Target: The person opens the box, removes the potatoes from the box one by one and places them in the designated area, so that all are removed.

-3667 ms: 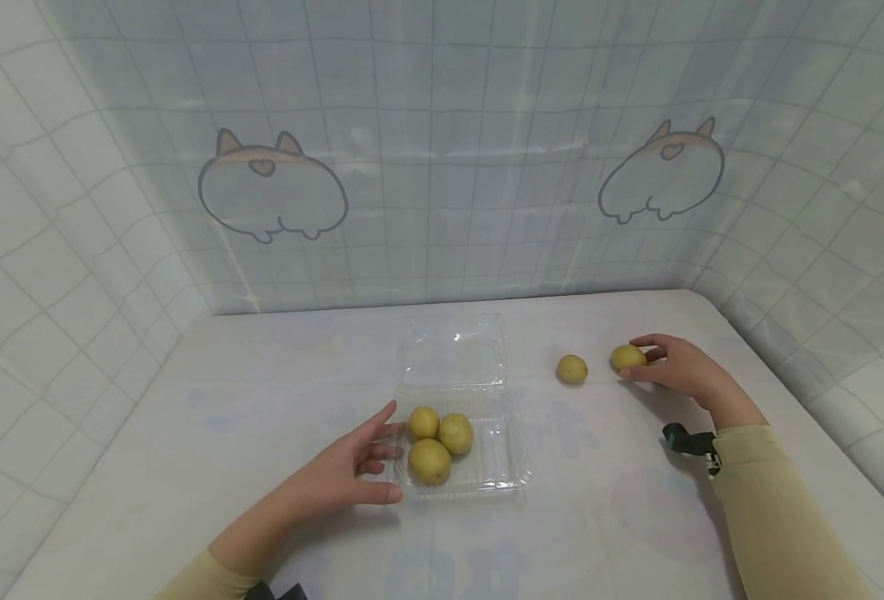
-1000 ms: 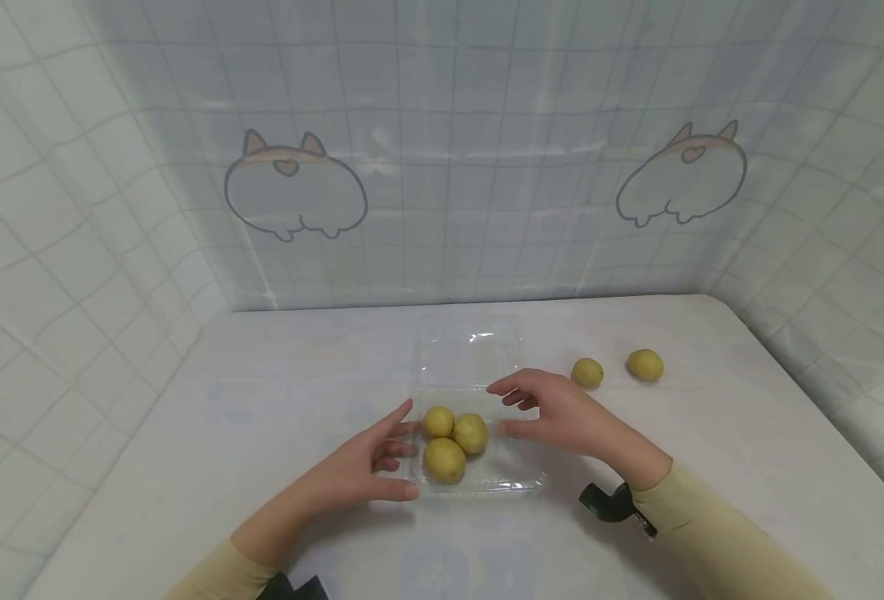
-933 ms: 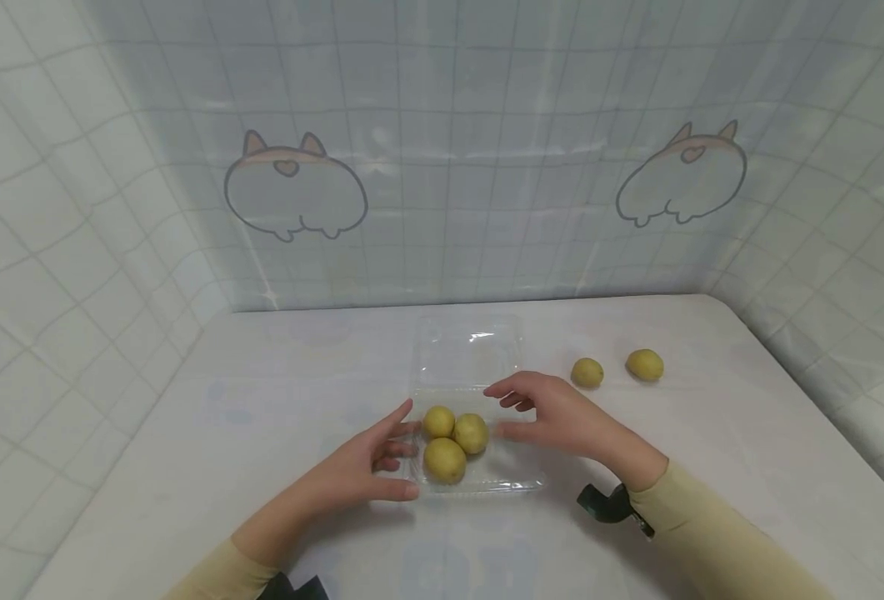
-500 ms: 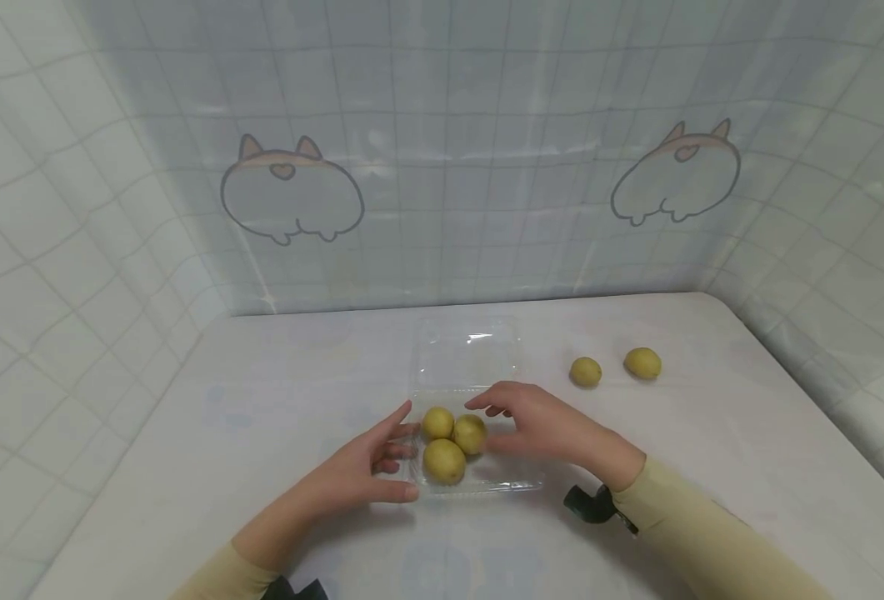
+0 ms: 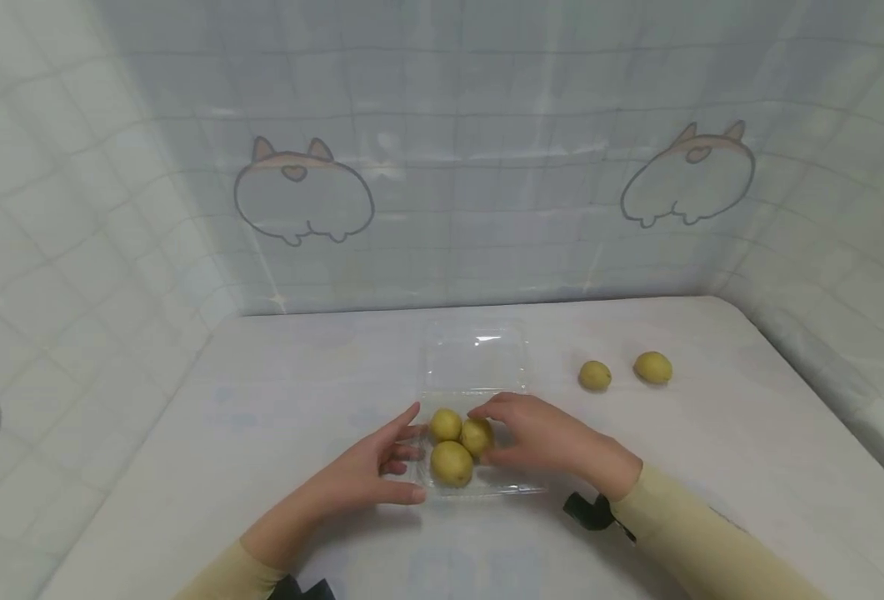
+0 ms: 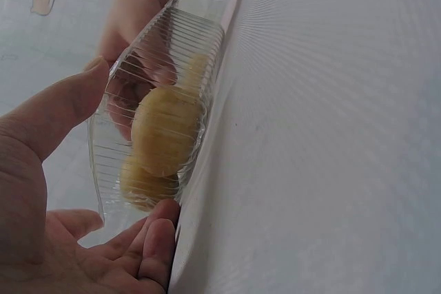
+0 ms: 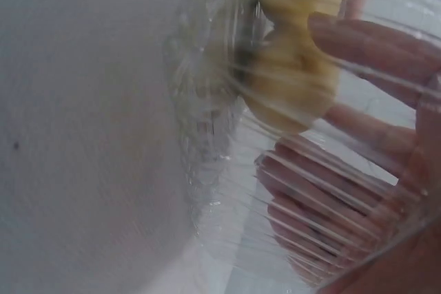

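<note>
A clear plastic clamshell box (image 5: 509, 483) lies with its lid (image 5: 475, 358) folded back. Three lemons sit in its left part: a front lemon (image 5: 451, 464), a back-left lemon (image 5: 445, 425) and a right lemon (image 5: 479, 437). My right hand (image 5: 539, 433) reaches into the box, thumb and fingertips curled round the right lemon; the right wrist view shows that hand (image 7: 372, 135) through the ribbed wall. Spread along the box's left end is my left hand (image 5: 367, 471). In the left wrist view its thumb (image 6: 76, 101) touches the rim, its other fingertips near the base.
Two more lemons lie on the white-covered table right of the lid: a smaller lemon (image 5: 595, 376) and, farther right, a larger lemon (image 5: 653, 367). A gridded curtain (image 5: 486, 208) with dog drawings encloses the back and sides of the table.
My right hand was at the far-right lemon, then came left over the box and now closes round the right lemon inside. The left hand keeps its place at the box's left end.
</note>
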`<state>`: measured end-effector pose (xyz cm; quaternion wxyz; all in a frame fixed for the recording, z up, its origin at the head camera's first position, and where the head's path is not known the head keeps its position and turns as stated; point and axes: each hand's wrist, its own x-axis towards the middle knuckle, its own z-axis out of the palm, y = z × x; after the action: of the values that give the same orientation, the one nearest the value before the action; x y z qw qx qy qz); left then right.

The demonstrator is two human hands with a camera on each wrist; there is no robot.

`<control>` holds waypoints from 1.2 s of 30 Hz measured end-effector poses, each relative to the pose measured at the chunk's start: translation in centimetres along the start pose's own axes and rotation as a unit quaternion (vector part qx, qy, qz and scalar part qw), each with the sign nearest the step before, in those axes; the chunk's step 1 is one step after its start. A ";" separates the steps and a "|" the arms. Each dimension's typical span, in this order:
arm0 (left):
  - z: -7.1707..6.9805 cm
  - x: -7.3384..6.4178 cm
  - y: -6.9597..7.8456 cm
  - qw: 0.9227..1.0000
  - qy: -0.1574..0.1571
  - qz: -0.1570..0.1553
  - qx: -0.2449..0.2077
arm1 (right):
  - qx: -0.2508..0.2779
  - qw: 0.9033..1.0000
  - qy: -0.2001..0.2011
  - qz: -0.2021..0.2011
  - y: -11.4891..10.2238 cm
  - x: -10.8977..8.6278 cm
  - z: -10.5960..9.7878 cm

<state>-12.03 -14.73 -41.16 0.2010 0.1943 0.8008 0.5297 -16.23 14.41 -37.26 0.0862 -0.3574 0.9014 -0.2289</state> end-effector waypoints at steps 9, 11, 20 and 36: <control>0.3 -0.1 0.1 1.000 0.007 -0.014 0.007 | -0.029 0.999 0.007 -0.030 0.4 -0.1 0.6; 0.3 -0.1 0.1 1.000 0.008 -0.014 0.007 | -0.027 0.999 0.011 -0.037 0.4 -0.1 0.6; 0.4 -0.1 0.2 1.000 0.007 -0.013 0.007 | -0.037 0.998 0.030 -0.052 0.6 -0.2 1.1; 0.3 0.0 0.2 1.000 0.003 -0.004 0.002 | -0.088 0.993 0.054 -0.050 0.6 -0.1 1.8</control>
<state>-11.87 -14.35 -41.08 0.2005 0.1896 0.8031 0.5281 -15.92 14.24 -39.08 -0.0062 -0.3953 0.9023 -0.1716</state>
